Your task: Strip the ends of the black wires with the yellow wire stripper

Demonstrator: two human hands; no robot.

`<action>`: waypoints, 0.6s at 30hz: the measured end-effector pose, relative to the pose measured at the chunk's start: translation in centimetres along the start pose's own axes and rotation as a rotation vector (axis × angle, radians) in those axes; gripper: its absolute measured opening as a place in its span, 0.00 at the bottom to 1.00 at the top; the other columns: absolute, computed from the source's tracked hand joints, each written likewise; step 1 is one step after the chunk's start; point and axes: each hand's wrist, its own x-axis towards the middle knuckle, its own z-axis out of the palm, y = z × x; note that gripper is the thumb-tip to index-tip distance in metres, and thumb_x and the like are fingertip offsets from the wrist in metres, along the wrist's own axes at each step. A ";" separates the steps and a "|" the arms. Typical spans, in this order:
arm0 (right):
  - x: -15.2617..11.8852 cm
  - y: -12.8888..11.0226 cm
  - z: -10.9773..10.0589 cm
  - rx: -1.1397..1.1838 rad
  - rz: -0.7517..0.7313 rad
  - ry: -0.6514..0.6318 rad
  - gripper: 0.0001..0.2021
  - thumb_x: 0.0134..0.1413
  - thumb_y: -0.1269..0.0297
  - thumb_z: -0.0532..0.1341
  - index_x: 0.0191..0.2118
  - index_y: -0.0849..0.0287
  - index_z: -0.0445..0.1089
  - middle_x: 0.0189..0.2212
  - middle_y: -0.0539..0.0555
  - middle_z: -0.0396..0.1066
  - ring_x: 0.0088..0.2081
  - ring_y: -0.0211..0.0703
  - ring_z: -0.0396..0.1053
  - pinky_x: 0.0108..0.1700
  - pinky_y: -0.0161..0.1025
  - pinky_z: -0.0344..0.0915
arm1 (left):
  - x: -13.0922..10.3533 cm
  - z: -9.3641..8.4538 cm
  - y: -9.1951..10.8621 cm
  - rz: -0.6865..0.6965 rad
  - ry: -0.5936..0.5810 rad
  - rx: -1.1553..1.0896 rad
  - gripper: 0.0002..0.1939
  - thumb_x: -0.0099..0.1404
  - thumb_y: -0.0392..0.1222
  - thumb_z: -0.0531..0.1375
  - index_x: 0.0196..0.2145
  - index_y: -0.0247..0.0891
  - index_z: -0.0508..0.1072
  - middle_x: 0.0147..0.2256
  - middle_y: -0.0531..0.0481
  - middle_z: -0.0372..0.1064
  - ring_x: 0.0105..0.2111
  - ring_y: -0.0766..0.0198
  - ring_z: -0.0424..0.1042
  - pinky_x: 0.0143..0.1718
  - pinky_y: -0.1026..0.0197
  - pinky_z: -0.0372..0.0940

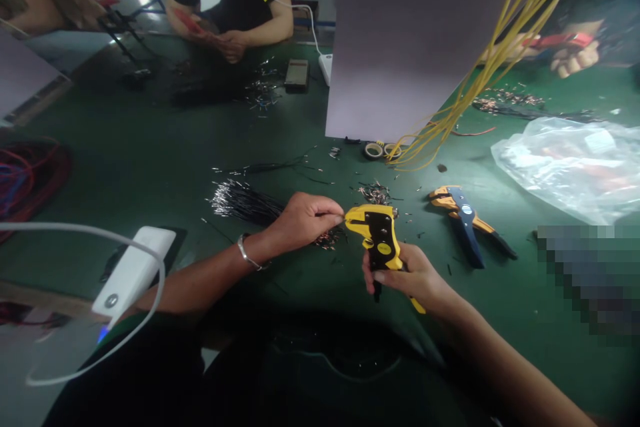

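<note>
Yr R hand [417, 273] grips the yellow stripper [383, 237]; L hand [305, 220] pinched at its jaws, grip contents unclear; fingertips cd get nipped if it's squeezed now.

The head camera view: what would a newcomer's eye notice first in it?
Probably the yellow and black pliers in the right grip, near the middle, with the left grip at their nose. Next, the bright yellow wires hanging by the pale panel's right edge. Left of centre lies a bundle of black wires with shiny ends.
</note>
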 end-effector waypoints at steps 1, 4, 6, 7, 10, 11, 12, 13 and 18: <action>0.0 -0.1 0.1 0.006 0.007 0.005 0.10 0.48 0.64 0.65 0.36 0.63 0.68 0.24 0.53 0.71 0.25 0.41 0.67 0.29 0.39 0.63 | 0.0 0.0 0.0 -0.005 -0.004 -0.003 0.08 0.57 0.36 0.58 0.28 0.34 0.77 0.23 0.52 0.73 0.22 0.71 0.67 0.25 0.68 0.60; 0.0 -0.3 0.3 0.028 0.029 0.026 0.09 0.47 0.65 0.65 0.34 0.63 0.68 0.23 0.51 0.70 0.23 0.40 0.67 0.27 0.38 0.62 | 0.0 0.0 0.0 -0.033 -0.015 -0.018 0.08 0.57 0.37 0.58 0.29 0.34 0.77 0.22 0.53 0.72 0.21 0.71 0.66 0.24 0.68 0.60; 0.0 -0.4 0.5 0.030 0.036 0.034 0.08 0.46 0.65 0.65 0.33 0.63 0.68 0.22 0.51 0.69 0.22 0.39 0.66 0.26 0.37 0.62 | 0.0 0.1 0.0 -0.050 -0.026 -0.026 0.08 0.57 0.37 0.58 0.29 0.34 0.77 0.21 0.53 0.71 0.21 0.71 0.66 0.24 0.68 0.60; 0.0 -0.4 0.5 0.027 0.038 0.037 0.08 0.46 0.65 0.65 0.32 0.63 0.68 0.21 0.51 0.69 0.22 0.39 0.66 0.26 0.37 0.62 | 0.0 0.1 0.0 -0.055 -0.031 -0.031 0.08 0.57 0.37 0.58 0.29 0.34 0.77 0.21 0.53 0.71 0.21 0.71 0.66 0.24 0.68 0.60; -0.1 -0.4 0.7 0.021 0.050 0.045 0.08 0.46 0.66 0.64 0.31 0.62 0.67 0.20 0.50 0.69 0.21 0.38 0.65 0.26 0.37 0.61 | 0.1 0.1 -0.1 -0.070 -0.039 -0.051 0.08 0.57 0.38 0.58 0.29 0.34 0.77 0.22 0.53 0.71 0.21 0.71 0.67 0.24 0.68 0.61; -0.1 -0.4 0.7 0.018 0.053 0.049 0.07 0.46 0.66 0.64 0.31 0.62 0.67 0.19 0.50 0.68 0.21 0.38 0.65 0.26 0.37 0.61 | 0.1 0.1 -0.2 -0.076 -0.041 -0.060 0.08 0.57 0.38 0.58 0.29 0.34 0.77 0.22 0.53 0.71 0.21 0.71 0.67 0.25 0.68 0.61; -0.1 -0.3 0.8 0.014 0.055 0.052 0.07 0.46 0.66 0.64 0.31 0.62 0.66 0.19 0.50 0.68 0.21 0.38 0.65 0.25 0.37 0.61 | 0.2 0.1 -0.2 -0.080 -0.045 -0.067 0.08 0.56 0.38 0.58 0.29 0.34 0.77 0.22 0.53 0.71 0.21 0.71 0.67 0.25 0.68 0.61; -0.1 -0.2 0.8 0.010 0.054 0.053 0.07 0.46 0.66 0.64 0.31 0.62 0.66 0.19 0.50 0.68 0.21 0.38 0.65 0.25 0.36 0.61 | 0.2 0.1 -0.3 -0.083 -0.046 -0.071 0.08 0.56 0.38 0.58 0.29 0.34 0.77 0.22 0.53 0.71 0.21 0.71 0.67 0.25 0.68 0.61; -0.1 0.3 1.1 -0.011 0.038 0.077 0.08 0.46 0.65 0.64 0.32 0.62 0.66 0.19 0.49 0.67 0.21 0.38 0.64 0.25 0.36 0.60 | 0.3 0.1 -0.5 -0.080 -0.049 -0.056 0.08 0.56 0.38 0.58 0.30 0.34 0.77 0.21 0.53 0.71 0.21 0.71 0.67 0.25 0.68 0.60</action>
